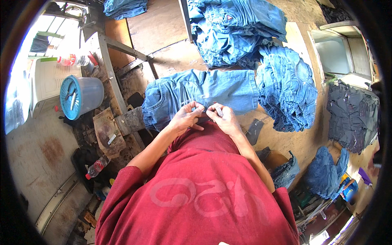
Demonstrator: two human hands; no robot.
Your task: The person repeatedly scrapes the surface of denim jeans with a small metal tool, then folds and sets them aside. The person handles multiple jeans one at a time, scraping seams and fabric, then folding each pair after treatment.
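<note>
A pair of blue denim trousers (pixel 241 92) lies crosswise in front of me, its gathered waist at the left over the end of a narrow worn board (pixel 130 121). Above its near edge, close to my body, my two hands almost meet at the fingertips. My left hand (pixel 188 118) is closed in a pinch, and whatever is in it is too small to make out. Closed too is my right hand (pixel 227 121), with a small pale piece (pixel 219 111) showing between its fingers; its kind cannot be told.
Stacks of blue denim garments (pixel 237 24) and a crumpled denim heap (pixel 288 87) lie beyond and to the right. Dark garments (pixel 352 116) are piled at far right. A blue-lidded plastic tub (pixel 87 92), a wooden frame (pixel 110 73) and a plastic bottle (pixel 98 166) are on my left.
</note>
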